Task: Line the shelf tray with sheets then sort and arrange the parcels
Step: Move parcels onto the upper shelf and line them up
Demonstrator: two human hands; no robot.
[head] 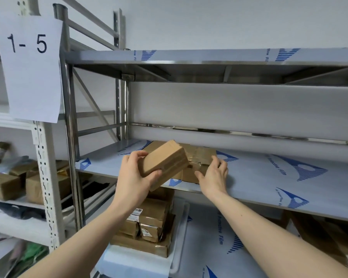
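Parcels sit in our reach — our left hand [134, 173] grips 1 small brown parcel [165, 163] tilted above the shelf tray's [259, 183] front edge, while our right hand [214, 174], fingers spread, rests on a flatter taped parcel [199, 157] lying on that film-covered tray.

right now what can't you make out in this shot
- Head view: flat parcel on the shelf, partly hidden by the small box in the left hand and by the right hand.
- Stacked parcels' labels below: too small to read.
- Left rack's contents: blurred, cut off by the edge.
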